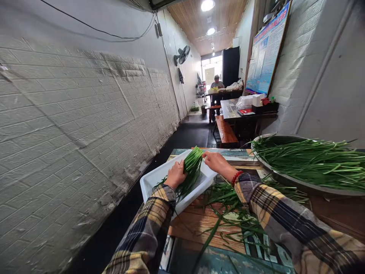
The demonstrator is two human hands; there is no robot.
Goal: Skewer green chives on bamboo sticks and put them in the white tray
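My left hand (175, 174) is wrapped round a thick bundle of green chives (190, 169), which lies over a white plastic tray (155, 179). At the bundle's cut far end, my right hand (216, 161) has its fingers pressed against the stalk tips. A red bead bracelet (236, 177) sits on my right wrist. Both arms wear plaid sleeves. Loose chive stalks (228, 213) lie scattered on the wooden table (199, 228) under my right forearm.
A large metal basin (288, 182) heaped with chives stands at the right. A brick-pattern wall runs along the left beside a dark floor aisle. Farther back are a bench (225, 131), a cluttered table (236, 110) and a seated person (217, 83).
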